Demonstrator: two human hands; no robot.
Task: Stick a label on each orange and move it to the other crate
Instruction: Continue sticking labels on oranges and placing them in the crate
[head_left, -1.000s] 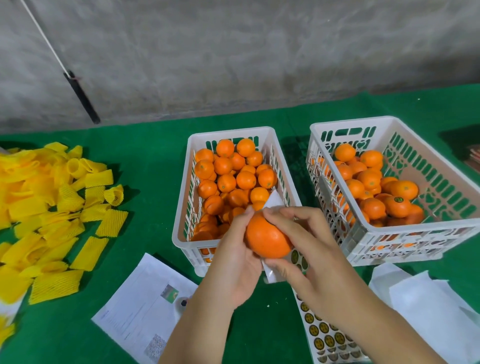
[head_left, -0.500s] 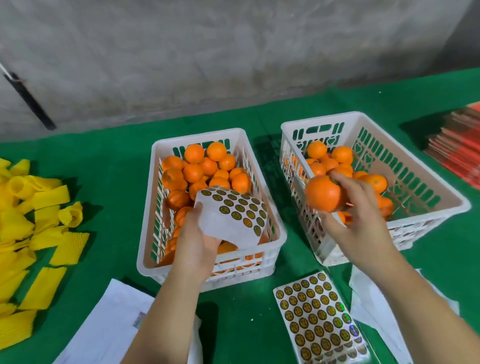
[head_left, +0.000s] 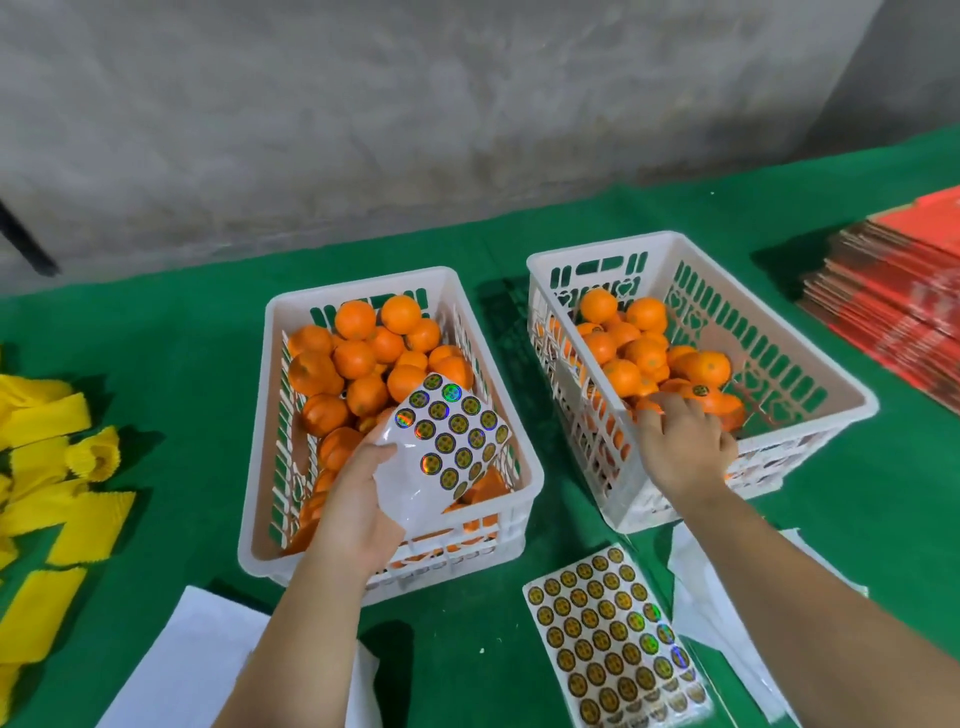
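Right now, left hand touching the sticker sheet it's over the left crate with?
Touching. Head view shows the left hand gripping the sticker sheet, thumb pressed on its blank lower corner.

A single head-worn view is given; the green cloth-covered desk (head_left: 171, 358) is looked down on from close above; a grey concrete wall (head_left: 415, 114) is faced.

both crates (head_left: 519, 470) are glossy white slotted plastic. matt green cloth covers the table (head_left: 171, 353). the sticker sheet (head_left: 447, 447) has shiny backing and iridescent foil labels. yellow foam sleeves (head_left: 78, 519) look ribbed; the wall (head_left: 415, 104) is rough.
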